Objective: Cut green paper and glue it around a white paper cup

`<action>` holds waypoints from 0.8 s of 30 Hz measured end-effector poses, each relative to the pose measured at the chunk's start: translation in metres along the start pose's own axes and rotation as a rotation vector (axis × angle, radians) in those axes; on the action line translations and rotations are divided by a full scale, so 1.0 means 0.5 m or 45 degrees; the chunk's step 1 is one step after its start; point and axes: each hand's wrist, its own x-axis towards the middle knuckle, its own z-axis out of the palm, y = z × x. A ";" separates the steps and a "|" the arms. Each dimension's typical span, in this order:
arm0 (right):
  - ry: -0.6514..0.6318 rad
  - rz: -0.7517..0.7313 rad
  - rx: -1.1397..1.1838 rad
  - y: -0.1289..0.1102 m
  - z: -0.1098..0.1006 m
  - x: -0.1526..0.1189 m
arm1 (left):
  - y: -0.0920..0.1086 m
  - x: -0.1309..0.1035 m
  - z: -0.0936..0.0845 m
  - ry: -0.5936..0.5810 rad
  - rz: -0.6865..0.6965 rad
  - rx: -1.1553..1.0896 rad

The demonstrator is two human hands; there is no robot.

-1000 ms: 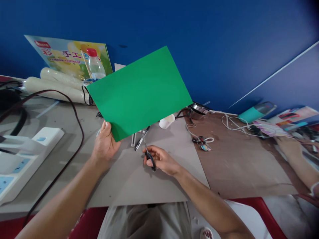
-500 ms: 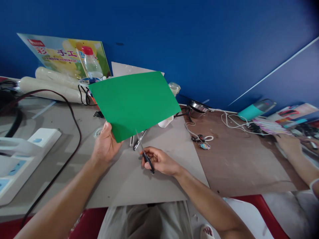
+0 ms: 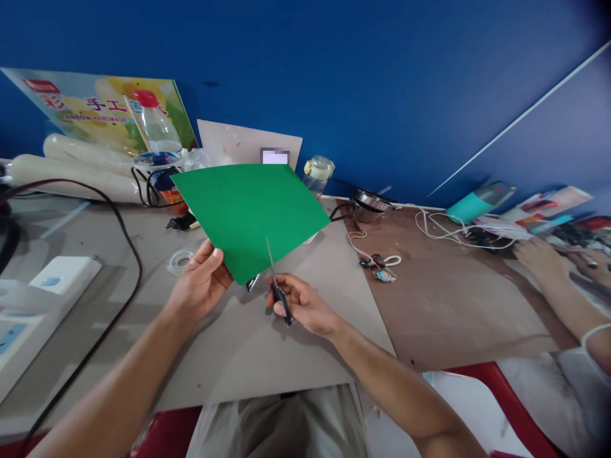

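Left hand: fingers closed on the green paper beside its near corner. Right hand: fingers curled around the handles of the scissors; one blade overlaps the paper's near edge. Paper: tilted above the bench, back from its front edge. Status: outline apparently whole; cut length indeterminable.

A matt, smooth finish is shown by the rectangular green paper sheet. Thin metal blades are fitted to the black-handled scissors, whose handles look like plastic.
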 end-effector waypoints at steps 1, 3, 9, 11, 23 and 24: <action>0.001 -0.004 0.013 0.000 0.001 0.000 | -0.001 0.000 0.000 0.006 0.004 0.018; 0.022 -0.010 0.041 0.000 0.004 0.000 | -0.003 0.001 -0.001 0.032 0.019 0.038; 0.068 -0.019 0.142 0.007 0.027 -0.003 | -0.011 0.004 0.001 0.081 0.031 0.057; 0.076 -0.034 0.166 0.011 0.032 -0.003 | -0.013 0.004 0.001 0.084 0.013 0.056; 0.125 -0.121 0.139 0.021 0.026 0.001 | -0.035 -0.011 0.007 -0.110 -0.387 0.077; 0.127 -0.114 0.132 0.021 0.027 0.001 | -0.038 -0.011 0.007 -0.124 -0.401 0.084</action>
